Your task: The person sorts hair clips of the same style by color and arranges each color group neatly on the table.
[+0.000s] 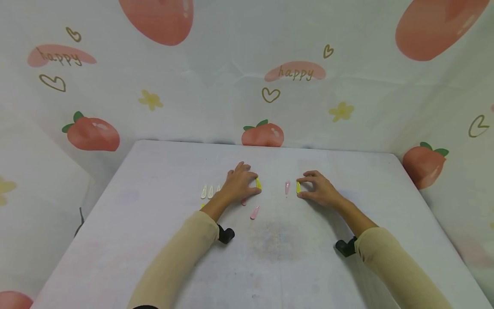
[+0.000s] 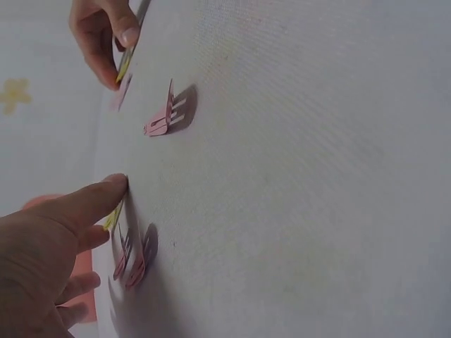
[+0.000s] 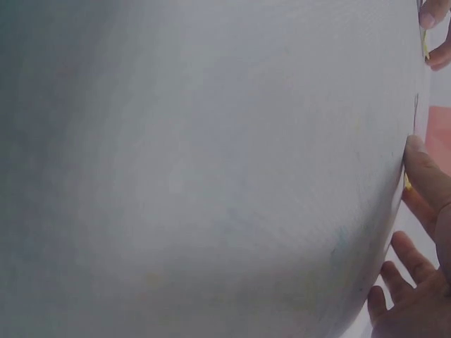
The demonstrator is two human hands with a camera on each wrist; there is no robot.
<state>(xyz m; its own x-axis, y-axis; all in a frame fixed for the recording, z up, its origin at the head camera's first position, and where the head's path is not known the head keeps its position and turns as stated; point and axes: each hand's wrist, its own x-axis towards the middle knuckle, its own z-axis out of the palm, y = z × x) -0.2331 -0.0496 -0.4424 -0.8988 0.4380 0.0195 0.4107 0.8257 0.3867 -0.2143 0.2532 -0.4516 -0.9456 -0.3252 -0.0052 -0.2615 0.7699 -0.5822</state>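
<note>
Partly, the left hand (image 1: 238, 183) hides the row of white clips (image 1: 210, 193).

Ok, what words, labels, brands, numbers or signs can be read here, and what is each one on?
"happy": on the left pink patch of the backdrop.
"happy": on the pink patch right of centre, same backdrop.
Hair clips: too small to tell; nothing readable.
Black wrist cameras: nothing readable.
</note>
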